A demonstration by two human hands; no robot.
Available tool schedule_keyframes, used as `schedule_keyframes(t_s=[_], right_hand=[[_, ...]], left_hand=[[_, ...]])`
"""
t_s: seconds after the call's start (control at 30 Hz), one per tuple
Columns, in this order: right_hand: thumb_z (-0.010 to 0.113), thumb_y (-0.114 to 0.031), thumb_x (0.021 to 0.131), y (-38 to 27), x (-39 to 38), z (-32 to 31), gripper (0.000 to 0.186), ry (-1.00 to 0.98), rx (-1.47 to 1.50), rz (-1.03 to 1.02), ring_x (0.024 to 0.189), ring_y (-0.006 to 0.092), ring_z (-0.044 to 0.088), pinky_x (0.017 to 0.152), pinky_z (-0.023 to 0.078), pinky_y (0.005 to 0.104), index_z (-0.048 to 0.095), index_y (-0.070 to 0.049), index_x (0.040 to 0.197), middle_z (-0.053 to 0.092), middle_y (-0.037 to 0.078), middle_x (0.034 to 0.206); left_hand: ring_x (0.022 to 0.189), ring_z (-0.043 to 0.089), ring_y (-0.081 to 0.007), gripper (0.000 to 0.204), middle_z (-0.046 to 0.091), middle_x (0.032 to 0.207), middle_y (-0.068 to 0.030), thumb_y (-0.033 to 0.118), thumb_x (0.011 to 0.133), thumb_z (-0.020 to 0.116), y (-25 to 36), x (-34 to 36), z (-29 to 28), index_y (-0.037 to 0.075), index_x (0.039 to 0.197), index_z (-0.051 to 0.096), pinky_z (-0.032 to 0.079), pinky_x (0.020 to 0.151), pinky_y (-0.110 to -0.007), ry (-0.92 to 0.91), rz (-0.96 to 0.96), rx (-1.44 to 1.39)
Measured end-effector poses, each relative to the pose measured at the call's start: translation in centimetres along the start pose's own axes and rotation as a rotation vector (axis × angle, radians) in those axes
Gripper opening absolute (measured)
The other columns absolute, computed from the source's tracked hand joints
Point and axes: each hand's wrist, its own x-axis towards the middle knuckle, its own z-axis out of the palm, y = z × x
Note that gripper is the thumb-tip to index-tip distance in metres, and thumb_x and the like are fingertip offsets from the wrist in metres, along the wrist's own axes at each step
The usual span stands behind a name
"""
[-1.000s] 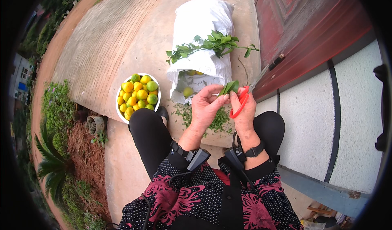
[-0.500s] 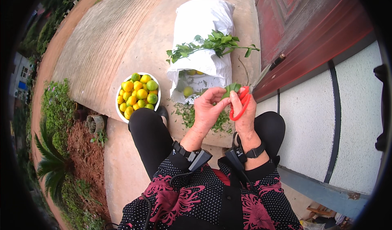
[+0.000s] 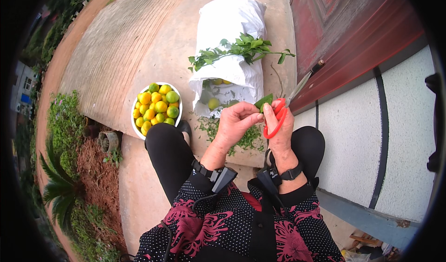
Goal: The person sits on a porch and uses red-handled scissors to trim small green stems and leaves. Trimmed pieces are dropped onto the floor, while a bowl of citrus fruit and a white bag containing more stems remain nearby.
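Note:
In front of me, both hands meet over the mouth of a white sack (image 3: 230, 22). My left hand (image 3: 233, 125) is closed in a pinch at the near edge of a green leaf (image 3: 265, 102). My right hand (image 3: 281, 136) has its thumb against the same leaf and also holds red-handled scissors (image 3: 298, 90), whose blades point away to the upper right. Yellow-green citrus fruit (image 3: 213, 103) and loose leaves lie inside the sack's opening. Across the sack rests a leafy branch (image 3: 248, 48).
Left of the sack stands a white tub (image 3: 133, 122) heaped with orange and green citrus. Leaf scraps (image 3: 246, 140) litter the concrete below my hands. A red door (image 3: 353, 39) and a pale wall (image 3: 353, 122) bound the right. A clay pot (image 3: 109, 141) sits by the planted bed.
The scissors have turned a little, so their blades show more clearly. The leaf has tilted more upright between my hands. Both hands have shifted only slightly.

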Motion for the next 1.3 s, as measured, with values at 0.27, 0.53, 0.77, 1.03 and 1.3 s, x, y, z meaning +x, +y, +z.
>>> schedule_keyframes(t_s=[0.27,0.53,0.77,1.03,1.3], right_hand=[[0.062,-0.007,0.095,0.1,0.3,-0.1,0.009,-0.007,-0.124,-0.091,0.065,0.006,0.059,0.06,0.053,0.0224,0.057,-0.001,0.092,0.061,0.0,0.079],[0.064,-0.003,0.092,0.2,0.0,0.4,0.007,-0.045,-0.014,-0.065,0.065,0.007,0.061,0.059,0.051,0.0222,0.057,-0.002,0.095,0.064,0.002,0.079],[0.068,-0.006,0.089,1.8,-0.3,0.2,0.014,0.047,-0.216,-0.189,0.067,0.0068,0.059,0.063,0.05,0.0238,0.057,-0.002,0.096,0.064,0.002,0.077],[0.069,-0.008,0.089,1.5,-0.1,-0.5,0.016,-0.004,-0.353,-0.193,0.071,0.0061,0.058,0.066,0.05,0.0237,0.057,-0.001,0.097,0.064,0.003,0.079],[0.068,-0.008,0.091,1.1,-0.4,-0.2,0.014,-0.136,-0.228,-0.091,0.074,0.0052,0.057,0.067,0.05,0.0221,0.06,-0.001,0.1,0.062,-0.001,0.084]], left_hand=[[0.07,0.066,-0.0116,0.009,0.069,0.082,-0.0058,0.007,0.095,0.063,-0.2,0.3,0.2,-0.001,0.098,0.058,0.056,0.065,-0.025,0.079,0.045,-0.104],[0.052,0.058,-0.0081,0.009,0.063,0.063,-0.004,0.009,0.098,0.057,-0.8,-0.4,2.4,0.003,0.098,0.05,0.045,0.049,-0.023,0.277,0.191,0.373],[0.052,0.054,-0.0077,0.019,0.062,0.062,-0.0026,0.009,0.097,0.06,-1.0,-0.8,3.6,0.004,0.114,0.055,0.045,0.051,-0.024,0.383,0.241,0.374],[0.068,0.051,-0.0066,0.012,0.063,0.089,-0.003,0.008,0.087,0.071,-1.1,-0.2,1.1,0.004,0.098,0.068,0.041,0.059,-0.02,0.289,0.298,0.368],[0.078,0.056,-0.0081,0.01,0.063,0.085,-0.0013,0.006,0.089,0.066,2.3,-0.3,-2.7,-0.001,0.095,0.062,0.048,0.073,-0.025,-0.061,0.011,0.317]])
